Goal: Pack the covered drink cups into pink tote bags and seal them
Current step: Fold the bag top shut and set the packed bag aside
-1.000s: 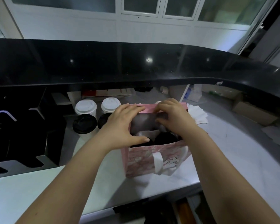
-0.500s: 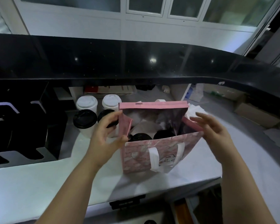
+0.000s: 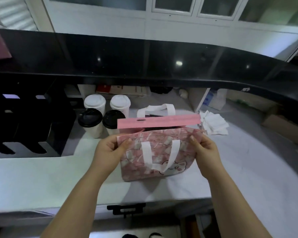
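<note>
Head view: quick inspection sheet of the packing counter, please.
Surface: white counter, bag standing on it.
Job's things: pink tote bag upright, mouth open, far pink flap raised; contents hidden. Two black-lidded cups and two white-lidded cups stand left of it.
Clutter: white napkin pile right of the bag.
Grippers: left hand and right hand each pinch a near top corner of the bag.
Cables: nothing seen.
Surroundings: black rack at left, black ledge behind, cardboard box at right.
</note>
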The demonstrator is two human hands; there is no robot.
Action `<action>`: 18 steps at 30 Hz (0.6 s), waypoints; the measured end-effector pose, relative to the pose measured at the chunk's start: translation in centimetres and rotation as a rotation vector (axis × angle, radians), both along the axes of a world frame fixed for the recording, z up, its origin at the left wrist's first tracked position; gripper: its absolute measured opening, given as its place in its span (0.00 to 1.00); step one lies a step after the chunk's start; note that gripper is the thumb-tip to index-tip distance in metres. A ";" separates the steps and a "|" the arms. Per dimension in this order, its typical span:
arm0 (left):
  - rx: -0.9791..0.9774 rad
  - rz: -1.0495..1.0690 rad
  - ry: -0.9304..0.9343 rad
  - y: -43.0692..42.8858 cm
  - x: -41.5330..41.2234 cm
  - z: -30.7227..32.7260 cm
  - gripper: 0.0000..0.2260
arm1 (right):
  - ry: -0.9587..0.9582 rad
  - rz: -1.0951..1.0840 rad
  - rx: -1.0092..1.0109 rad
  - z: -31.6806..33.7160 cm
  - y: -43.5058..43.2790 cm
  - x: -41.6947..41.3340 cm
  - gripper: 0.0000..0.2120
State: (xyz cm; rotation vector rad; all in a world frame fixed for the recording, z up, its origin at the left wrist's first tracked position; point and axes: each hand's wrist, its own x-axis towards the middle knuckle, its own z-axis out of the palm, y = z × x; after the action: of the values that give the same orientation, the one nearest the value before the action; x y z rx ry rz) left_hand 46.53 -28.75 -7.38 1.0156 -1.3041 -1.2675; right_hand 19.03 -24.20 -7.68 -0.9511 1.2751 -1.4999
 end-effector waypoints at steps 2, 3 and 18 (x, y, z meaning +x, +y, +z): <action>0.001 0.008 0.034 0.0 0.2 0.0 0.07 | -0.006 0.027 -0.019 0.0 0.0 -0.6 0.09; -0.008 0.028 0.037 0.0 0.2 -0.1 0.07 | -0.009 0.040 -0.026 0.1 -0.1 -0.7 0.09; -0.063 0.003 -0.047 -3.6 0.9 0.2 0.08 | 0.036 0.129 -0.020 0.1 -3.4 -2.4 0.14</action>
State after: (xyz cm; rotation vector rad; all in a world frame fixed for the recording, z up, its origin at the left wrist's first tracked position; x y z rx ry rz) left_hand 47.44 -32.32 -7.19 1.0078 -1.3698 -1.1993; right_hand 16.61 -27.57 -7.62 -1.0574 1.2035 -1.4035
